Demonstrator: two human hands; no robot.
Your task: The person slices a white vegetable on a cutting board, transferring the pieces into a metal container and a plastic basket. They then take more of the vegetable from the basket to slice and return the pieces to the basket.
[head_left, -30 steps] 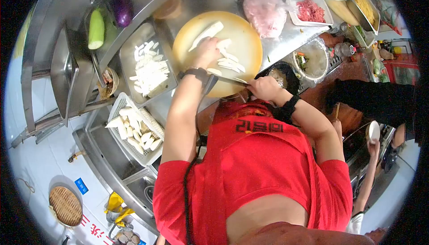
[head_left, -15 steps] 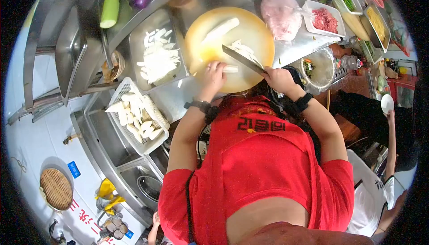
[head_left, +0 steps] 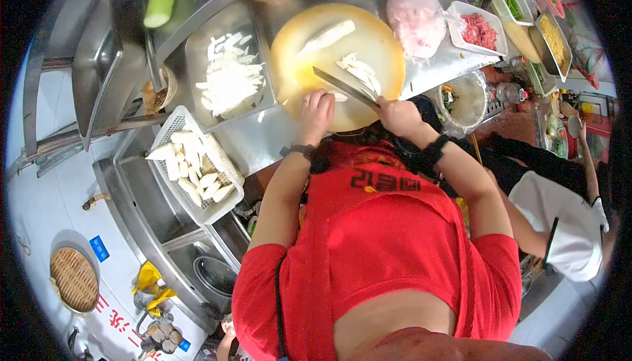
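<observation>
A round yellowish cutting board (head_left: 296, 38) lies before me on the steel counter. My right hand (head_left: 400, 118) grips a cleaver (head_left: 342, 86) by its handle, the blade slanting up and left across the board. Close to the blade, my left hand (head_left: 317, 116) has its fingertips together, pressing on a short white vegetable piece (head_left: 340, 97) mostly hidden by hand and blade. Beyond the blade is a small heap of white vegetable slices (head_left: 361, 71). A longer peeled white vegetable (head_left: 329, 36) rests near the board's far edge.
Left of the board, a steel tray (head_left: 193, 58) holds cut white strips. A white plastic basket (head_left: 214, 213) of peeled pieces sits beside the sink (head_left: 141, 196). On the right are a pink plastic bag (head_left: 416, 22) and chopped meat (head_left: 479, 32). A person in white (head_left: 559, 229) is at right.
The cleaver and my right hand have shifted left, bringing the blade closer to my left hand. The person at right has come nearer, their arm and white sleeve now more visible.
</observation>
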